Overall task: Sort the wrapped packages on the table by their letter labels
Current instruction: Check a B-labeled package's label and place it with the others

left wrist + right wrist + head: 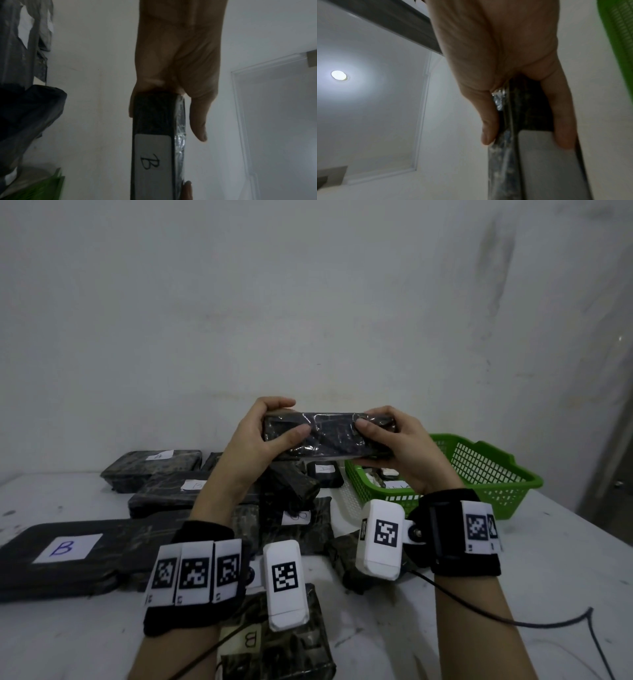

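Black plastic wrap covers the nearest package [274, 652], which lies on the table [513, 594] at the near edge, below the left forearm, with a white label marked B facing up. A second, larger package [65, 556] with a B label is seen flat at the near left. Between the wrists more dark packages are heaped, one [298, 522] with a label whose letter cannot be read clearly. A black cable [513, 623] trails across the table at the right.

Above the heap, lifted clear of the table, a narrow wrapped package [325, 436] is held level between both hands. Its left end is gripped by the left hand [260, 436], thumb laid on the near face and fingers curled over the top. Its right end is gripped by the right hand [400, 446] in the same way, thumb in front and fingers behind. In the left wrist view, a white label [152, 162] marked B is shown on the package's far face, turned away from the person, with the left thumb [199, 124] lying along one edge. In the right wrist view, the same label [546, 162] is touched by a finger, but its letter is out of sight.

Farther back, a green basket [496, 470] stands at the right, with labelled packages inside. Two stacked packages [154, 467] lie at the far left, close to the pale wall [308, 302]; their labels are too small to be read.
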Demonstrator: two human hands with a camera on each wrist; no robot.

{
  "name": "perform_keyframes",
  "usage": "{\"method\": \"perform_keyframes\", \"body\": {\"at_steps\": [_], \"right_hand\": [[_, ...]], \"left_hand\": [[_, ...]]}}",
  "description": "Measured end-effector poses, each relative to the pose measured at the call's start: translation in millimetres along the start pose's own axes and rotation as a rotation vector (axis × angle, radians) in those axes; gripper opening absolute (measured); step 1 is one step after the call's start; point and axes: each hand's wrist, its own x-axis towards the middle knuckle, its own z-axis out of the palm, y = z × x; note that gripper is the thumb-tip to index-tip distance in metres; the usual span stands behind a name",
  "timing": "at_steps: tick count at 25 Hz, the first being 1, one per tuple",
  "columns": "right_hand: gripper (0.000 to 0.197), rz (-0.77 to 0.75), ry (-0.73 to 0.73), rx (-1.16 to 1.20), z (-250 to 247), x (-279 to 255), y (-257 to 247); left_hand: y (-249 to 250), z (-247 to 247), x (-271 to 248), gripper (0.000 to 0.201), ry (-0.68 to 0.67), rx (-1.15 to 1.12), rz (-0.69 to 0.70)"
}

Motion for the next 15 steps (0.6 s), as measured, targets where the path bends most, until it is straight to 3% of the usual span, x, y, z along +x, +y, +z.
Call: {"method": "perform_keyframes", "body": {"at_steps": [1,4,8,13,14,15], "right_hand": [[0.005,-0.009,0.005,0.029,-1.1,-0.2,-1.8],[0.011,0.001,0.017,0.033,-1.6,-0.9,-5.1],[0.018,0.01,0.027,0.02,2.5,-1.2,-5.0],[0.019,-0.118,0.027,0.047,3.8,0.2,-3.9],[0.02,-0.16,0.022,0.056,3.5,0.1,-4.2],[0.021,-0.195,0.012,0.07,3.4,0.4,-4.2]], "left_hand": [[0.5,0.7,0.0,0.031,0.003,0.026,-0.015],[-0.6,2.8,2.1,0.016,0.035,0.105,-0.016],[-1.9,1.3,4.7,0.014,0.07,0.147,-0.029],[-0.8,-0.1,3.3,0.013,0.077,0.129,0.005],[-3.1,-1.0,3.5,0.025,0.073,0.131,-0.02],[-4.0,-0.9,2.7,0.051,0.063,0.109,-0.073]]}}
